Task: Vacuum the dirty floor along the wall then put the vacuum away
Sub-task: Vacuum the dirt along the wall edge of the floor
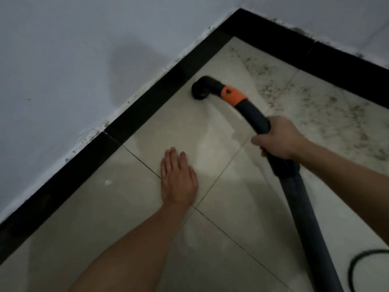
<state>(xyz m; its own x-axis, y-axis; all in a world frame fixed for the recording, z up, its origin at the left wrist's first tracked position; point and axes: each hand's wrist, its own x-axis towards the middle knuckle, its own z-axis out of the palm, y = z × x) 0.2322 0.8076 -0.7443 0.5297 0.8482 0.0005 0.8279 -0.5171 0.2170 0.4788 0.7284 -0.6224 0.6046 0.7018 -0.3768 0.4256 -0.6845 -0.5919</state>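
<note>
Right hand (280, 138) clenched around the vacuum hose (254, 114), nozzle (199, 89) down at eleven o'clock on the floor (210, 239) beside the black skirting (134, 121), left hand (179, 178) flat with fingers straight, dirt (311, 98) at one o'clock, cord (355, 262) at five o'clock

Nozzle (199, 92) on floor (189, 131) beside skirting (147, 106); dirt (315, 98) right.
</note>
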